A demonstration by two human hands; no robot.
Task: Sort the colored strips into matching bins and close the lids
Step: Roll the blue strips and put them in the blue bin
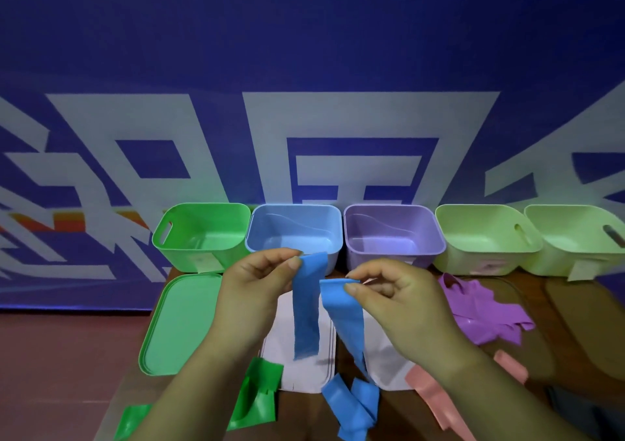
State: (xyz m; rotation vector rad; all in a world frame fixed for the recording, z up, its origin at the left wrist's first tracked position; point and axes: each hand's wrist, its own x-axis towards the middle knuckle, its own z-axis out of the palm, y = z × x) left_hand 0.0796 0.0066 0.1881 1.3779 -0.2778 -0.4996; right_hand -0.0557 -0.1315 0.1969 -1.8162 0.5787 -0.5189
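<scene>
Left hand [257, 288] pinches the top end of a blue strip [306, 312] between thumb and forefinger. The strip hangs straight down from the pinch, its free lower end over a white lid [291, 373]. Right hand [402, 295] pinches the top of a second blue strip [345, 319] just right of the first; the two strips are apart. The second trails down from its pinch into a heap of blue loops [351, 407]. Both grips narrow, closed on strip. Just beyond both pinches: blue bin [294, 220], lid off. Left of it a green bin [203, 224]; right of it a purple bin [392, 224], then two pale green bins [487, 234]. Green lid [179, 322] lies flat left of the left hand. Green strips [260, 393] below the left wrist. Purple strips [480, 308] right of the right hand, pink strips [436, 396] below it.
</scene>
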